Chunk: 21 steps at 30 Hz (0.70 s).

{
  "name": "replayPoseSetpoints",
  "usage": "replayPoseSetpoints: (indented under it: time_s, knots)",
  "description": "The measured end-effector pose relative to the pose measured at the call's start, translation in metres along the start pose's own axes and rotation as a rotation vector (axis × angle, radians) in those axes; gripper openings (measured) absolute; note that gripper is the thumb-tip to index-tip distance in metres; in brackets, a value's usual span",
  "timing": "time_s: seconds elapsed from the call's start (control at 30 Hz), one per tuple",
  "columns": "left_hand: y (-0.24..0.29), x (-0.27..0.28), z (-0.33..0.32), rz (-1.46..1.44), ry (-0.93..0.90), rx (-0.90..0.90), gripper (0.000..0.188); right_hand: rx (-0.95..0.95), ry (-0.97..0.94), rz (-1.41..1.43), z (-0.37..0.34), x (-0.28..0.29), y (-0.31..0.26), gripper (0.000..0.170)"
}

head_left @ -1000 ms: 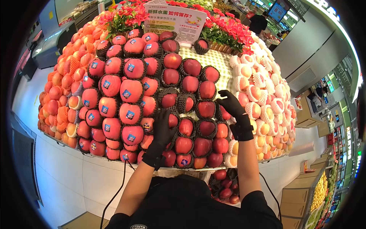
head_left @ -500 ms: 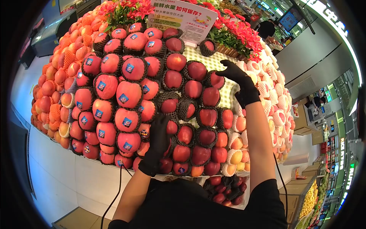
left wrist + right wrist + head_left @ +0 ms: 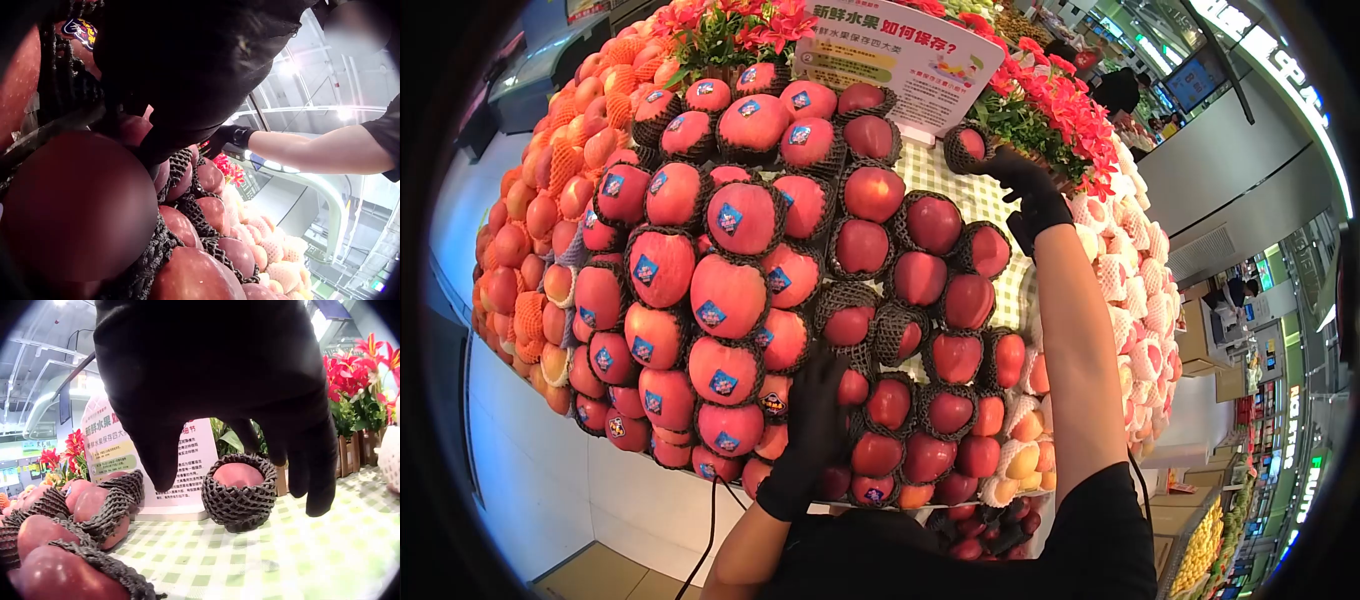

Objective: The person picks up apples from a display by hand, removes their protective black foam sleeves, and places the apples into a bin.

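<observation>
My right hand (image 3: 1028, 190), in a black glove, reaches to the back of the display. A lone red apple (image 3: 969, 146) in a black foam net sits there on the checked cloth. In the right wrist view the thumb and fingers are spread, with this netted apple (image 3: 239, 487) beyond and between them. My left hand (image 3: 816, 415), gloved too, rests low among the front apples, its fingers pointing forward along a red apple (image 3: 852, 388). The left wrist view has the dark glove (image 3: 187, 62) close over the apples, most of its fingers hidden.
Stacked labelled apples (image 3: 728, 290) rise on the left, and unlabelled dark red apples (image 3: 920, 278) fill the middle. Peaches in white nets (image 3: 1135, 300) line the right side. A printed sign (image 3: 900, 60) and red flowers (image 3: 1065, 110) stand behind the green checked cloth (image 3: 935, 172).
My right hand has moved forward from the right edge of the red apples, over the cloth, to the lone apple at the back. The left hand stays among the front apples.
</observation>
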<state>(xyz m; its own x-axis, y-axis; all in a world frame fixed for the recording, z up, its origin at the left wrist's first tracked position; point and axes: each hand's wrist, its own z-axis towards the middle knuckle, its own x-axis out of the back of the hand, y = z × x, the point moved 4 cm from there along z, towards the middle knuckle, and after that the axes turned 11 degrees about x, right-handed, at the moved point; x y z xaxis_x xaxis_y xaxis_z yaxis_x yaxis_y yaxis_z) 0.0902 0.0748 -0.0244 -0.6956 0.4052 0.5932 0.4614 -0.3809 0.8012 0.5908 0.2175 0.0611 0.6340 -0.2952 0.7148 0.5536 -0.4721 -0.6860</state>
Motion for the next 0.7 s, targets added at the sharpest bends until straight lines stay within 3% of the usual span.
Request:
replayPoseSetpoints:
  time_s: [0.33, 0.43, 0.53, 0.6, 0.7]
  knots:
    - [-0.012, -0.009, 0.003, -0.012, -0.051, 0.067, 0.064, 0.141, -0.119, 0.392, 0.123, -0.05, 0.033, 0.026]
    - [-0.01, -0.008, 0.002, 0.015, -0.05, 0.059, 0.065, 0.191, -0.123, 0.461, 0.127, -0.058, 0.021, 0.023]
    - [-0.011, -0.008, 0.002, 0.026, -0.044, 0.043, 0.066, 0.449, -0.331, -0.347, 0.114, -0.061, -0.001, 0.017]
    - [-0.01, -0.007, 0.002, 0.028, -0.037, 0.036, 0.066, 0.351, -0.158, -0.442, 0.11, -0.056, -0.005, 0.014]
    - [-0.01, -0.007, 0.002, 0.033, -0.04, 0.031, 0.066, 0.367, -0.143, -0.501, 0.104, -0.059, -0.008, 0.013]
